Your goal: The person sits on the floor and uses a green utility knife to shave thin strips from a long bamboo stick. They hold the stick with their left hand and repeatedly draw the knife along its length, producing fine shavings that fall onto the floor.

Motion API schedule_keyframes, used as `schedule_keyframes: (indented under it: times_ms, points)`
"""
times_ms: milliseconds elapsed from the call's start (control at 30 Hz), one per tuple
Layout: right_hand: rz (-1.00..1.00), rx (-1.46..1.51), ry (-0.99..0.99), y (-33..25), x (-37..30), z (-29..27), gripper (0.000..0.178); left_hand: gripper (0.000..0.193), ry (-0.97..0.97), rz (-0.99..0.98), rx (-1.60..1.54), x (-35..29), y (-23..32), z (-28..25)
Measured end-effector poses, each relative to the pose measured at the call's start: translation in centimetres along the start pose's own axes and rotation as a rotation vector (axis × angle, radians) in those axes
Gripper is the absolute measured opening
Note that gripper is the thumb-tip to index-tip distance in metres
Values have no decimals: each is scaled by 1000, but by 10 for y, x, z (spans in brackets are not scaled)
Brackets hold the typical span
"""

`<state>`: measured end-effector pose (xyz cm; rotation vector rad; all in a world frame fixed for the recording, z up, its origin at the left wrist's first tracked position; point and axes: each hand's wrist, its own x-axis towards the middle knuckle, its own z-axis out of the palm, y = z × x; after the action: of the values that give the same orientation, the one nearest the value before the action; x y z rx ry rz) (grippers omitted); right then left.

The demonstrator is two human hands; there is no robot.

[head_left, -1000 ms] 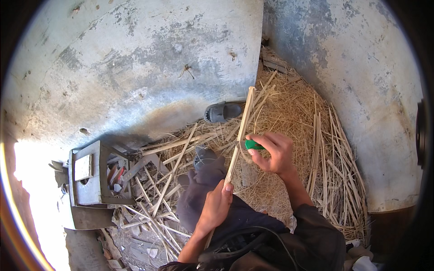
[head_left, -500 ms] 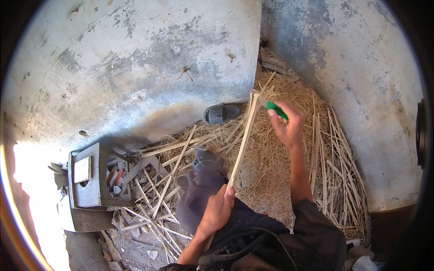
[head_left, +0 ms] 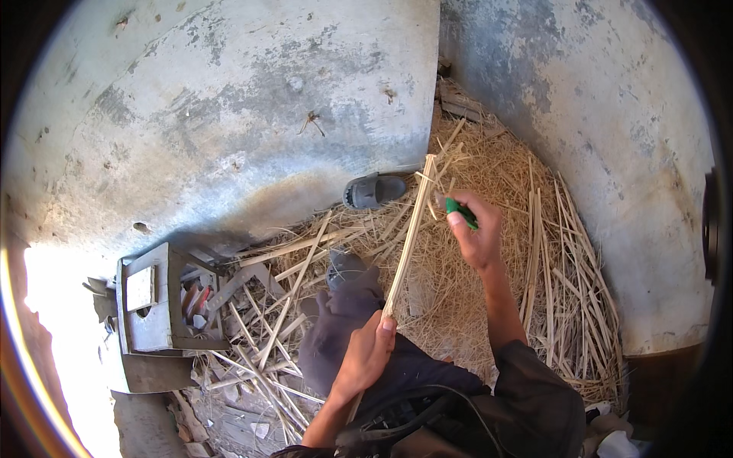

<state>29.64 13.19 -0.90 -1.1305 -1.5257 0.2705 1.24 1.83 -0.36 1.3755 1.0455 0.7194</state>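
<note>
My left hand point(head_left: 366, 359) is closed around the lower end of a long pale bamboo strip point(head_left: 410, 240), which slants up and away from me. In my right hand point(head_left: 481, 230) is a knife with a green handle point(head_left: 462, 214), gripped to the right of the strip's upper part. The blade is small and blurred, so whether it touches the strip cannot be made out. Thin pale shavings point(head_left: 430, 200) hang between the strip and the knife. My palms and the strip's lowest end are partly hidden.
Shavings point(head_left: 511, 198) cover the floor ahead. Long strips point(head_left: 584, 305) lie along the right wall, and others cross at the left point(head_left: 267, 343). A grey slipper point(head_left: 374, 191) lies by the far wall. A worn wooden box point(head_left: 164, 305) stands at the left.
My right hand has moved down toward me with the knife, away from the strip's far tip. Loose slivers now show beside the strip. My left hand has hardly moved.
</note>
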Motion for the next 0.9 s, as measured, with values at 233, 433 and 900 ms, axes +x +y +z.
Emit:
schedule_keyframes:
  times_ms: [233,433,900]
  points:
    - [-208,-77,-211,-25,-13,5,24,37,1,-26,-37,0,5,1]
    - [-245,-178,-243,-43,-31,8,23,39,2,-59,-74,-1,9,2]
    - [-267,-158,-268,-56,-64,21,23,42,-14,-109,-121,-2,9,-1]
